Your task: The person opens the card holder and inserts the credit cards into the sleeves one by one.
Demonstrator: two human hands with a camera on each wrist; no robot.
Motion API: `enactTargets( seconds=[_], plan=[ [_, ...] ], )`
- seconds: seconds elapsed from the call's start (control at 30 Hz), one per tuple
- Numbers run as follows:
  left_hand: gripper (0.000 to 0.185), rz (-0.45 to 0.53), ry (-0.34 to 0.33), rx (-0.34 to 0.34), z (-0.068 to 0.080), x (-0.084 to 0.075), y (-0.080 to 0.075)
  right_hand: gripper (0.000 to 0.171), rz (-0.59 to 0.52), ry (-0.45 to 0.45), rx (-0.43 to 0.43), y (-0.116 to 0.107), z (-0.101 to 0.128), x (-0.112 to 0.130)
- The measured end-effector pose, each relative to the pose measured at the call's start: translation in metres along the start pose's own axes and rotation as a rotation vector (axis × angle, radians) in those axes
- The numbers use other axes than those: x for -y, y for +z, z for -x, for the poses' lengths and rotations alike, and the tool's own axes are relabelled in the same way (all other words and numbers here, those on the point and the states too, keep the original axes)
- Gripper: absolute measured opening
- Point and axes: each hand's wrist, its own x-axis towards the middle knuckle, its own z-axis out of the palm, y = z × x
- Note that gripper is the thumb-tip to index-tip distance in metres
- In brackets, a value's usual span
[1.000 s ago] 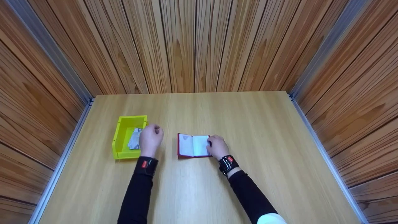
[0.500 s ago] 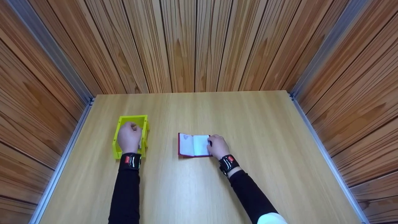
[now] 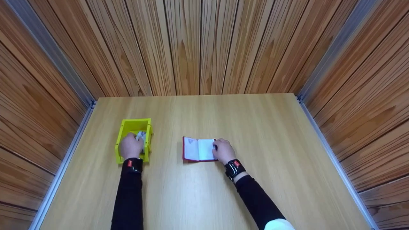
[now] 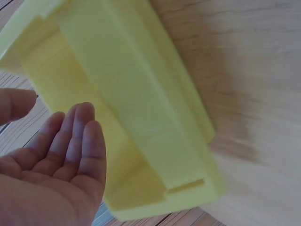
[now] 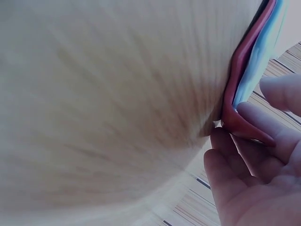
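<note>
A whitish bundle (image 3: pixel 142 136) is partly hidden by the left hand (image 3: pixel 131 147), its grip loose and unclosed, while the booklet's (image 3: pixel 198 149) edge is pinched and covered by the right hand (image 3: pixel 224 150).

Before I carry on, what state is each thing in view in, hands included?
Red booklet: open, pages up, on the table.
Yellow bin: upright, open-topped, holding a greyish-white item.
Greyish-white item: in the bin, partly hidden.
Left hand: at the bin, fingers relaxed, nothing seen in its grip.
Right hand: gripping the booklet's right edge.
Wristbands: strapped on, one per wrist.
</note>
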Motion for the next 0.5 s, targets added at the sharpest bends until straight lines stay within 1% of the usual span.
enactTargets(
  seconds=[0.17,0.27,0.37,0.5],
  plan=[
    [0.038,-0.004,-0.04,0.071,-0.003,0.001,0.006,0.026,-0.013,0.025,0.029,0.0,0.001,0.001],
    [0.038,0.008,-0.042,0.099,-0.005,0.001,0.009,0.028,-0.022,0.045,0.037,-0.001,0.001,0.001],
    [0.037,0.026,-0.037,0.108,-0.007,0.003,0.011,0.028,-0.03,0.057,0.04,-0.001,0.0,0.001],
    [0.034,0.028,-0.032,0.1,-0.008,0.01,0.014,0.028,-0.036,0.066,0.044,0.001,0.001,0.001]
  ],
)
